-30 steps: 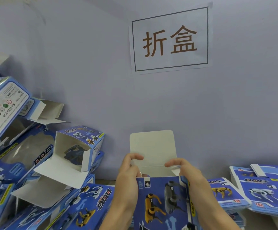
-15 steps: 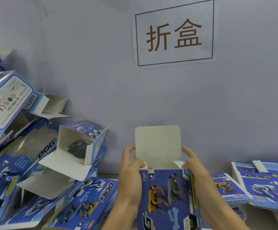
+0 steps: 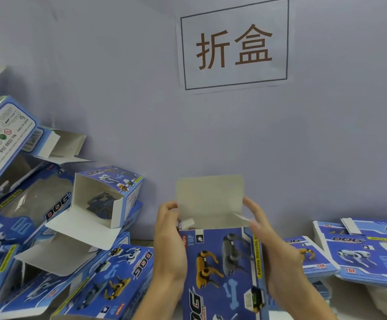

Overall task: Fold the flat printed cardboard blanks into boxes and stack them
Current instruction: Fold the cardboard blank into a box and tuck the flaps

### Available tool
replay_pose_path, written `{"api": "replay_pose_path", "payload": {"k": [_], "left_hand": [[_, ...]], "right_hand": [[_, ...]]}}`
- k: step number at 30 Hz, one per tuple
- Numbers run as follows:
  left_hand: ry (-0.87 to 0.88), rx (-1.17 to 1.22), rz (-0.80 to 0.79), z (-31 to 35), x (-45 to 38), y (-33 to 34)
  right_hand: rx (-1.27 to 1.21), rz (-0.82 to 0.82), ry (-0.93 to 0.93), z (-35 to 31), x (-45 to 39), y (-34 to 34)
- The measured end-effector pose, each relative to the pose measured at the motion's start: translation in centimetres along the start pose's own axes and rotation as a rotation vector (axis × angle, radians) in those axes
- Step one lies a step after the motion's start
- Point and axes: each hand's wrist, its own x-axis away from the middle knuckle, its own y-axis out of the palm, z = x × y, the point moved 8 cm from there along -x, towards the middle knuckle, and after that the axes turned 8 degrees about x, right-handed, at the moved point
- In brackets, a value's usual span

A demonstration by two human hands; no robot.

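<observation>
Head view: a person holds a half-formed box [image 3: 222, 266] upright in both hands, directly below the wall sign [image 3: 234, 45] bearing two large brown characters. The left hand [image 3: 170, 245] wraps the box's left edge, its grip closed on the cardboard with the fingertips at the small left side flap [image 3: 186, 222]. The right hand [image 3: 271, 252] clasps the right edge in the same way, thumb near the right side flap [image 3: 242, 217]. Above the open mouth of the box the plain grey lid flap [image 3: 210, 197] stands upright, not yet folded down.

To the left of the held box, a loose heap of folded boxes [image 3: 56, 239] leans against the wall, several with their end flaps hanging open. To its right, flat printed blanks [image 3: 361, 248] lie in low stacks on the desk [image 3: 280, 316], which shows only as a pale strip at the bottom edge.

The box looks to be thin printed card: light, stiff along its panels but easily creased or crushed if squeezed across the hollow middle. The glossy print may be a little slippery. The safest hold seems to be along the folded vertical edges, where the card is strongest, leaving the fingertips free to press the side flaps inward before the lid flap is tucked over them.
</observation>
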Motion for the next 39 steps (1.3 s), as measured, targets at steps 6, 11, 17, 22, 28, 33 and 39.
{"api": "replay_pose_path", "payload": {"k": [6,11,17,22,28,33,39], "left_hand": [[-0.207,0.027,-0.079,0.3,-0.7,-0.2],[-0.220,-0.056,-0.189,1.3,-1.3,-0.6],[-0.107,-0.503,-0.296,2.5,-2.2,-1.5],[-0.062,-0.482,-0.388,1.6,-1.0,0.7],[-0.048,-0.417,-0.360,1.5,-0.6,1.1],[-0.039,-0.416,-0.366,1.8,-0.6,1.2],[-0.046,-0.347,-0.364,1.9,-0.5,1.1]], "right_hand": [[0.071,0.263,0.059,-1.0,0.9,-2.2],[-0.179,0.039,0.079,-1.5,0.6,-0.7],[-0.117,-0.158,0.418,0.2,0.0,2.1],[0.041,0.094,0.199,-0.6,0.2,-1.0],[-0.041,0.119,0.138,-1.3,0.3,-1.2],[-0.081,0.113,0.128,-1.3,0.3,-0.9],[-0.082,0.118,0.148,-1.3,0.3,-0.6]]}}
